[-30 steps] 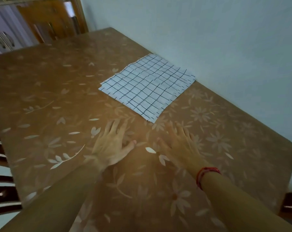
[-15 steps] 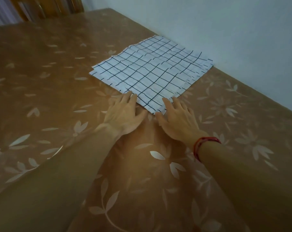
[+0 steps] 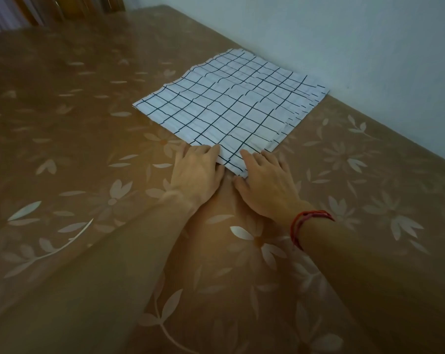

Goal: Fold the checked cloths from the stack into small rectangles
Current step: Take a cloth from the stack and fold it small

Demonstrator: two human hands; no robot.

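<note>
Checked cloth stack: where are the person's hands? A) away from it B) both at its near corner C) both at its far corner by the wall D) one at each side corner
B: the left hand and right hand lie either side of the near corner of the checked cloth stack, fingers touching its edges.

A brown, flower-patterned table [image 3: 63,154] is seen; a stack of checked cloths [image 3: 229,108], apparently several layers, is laid far right.
</note>
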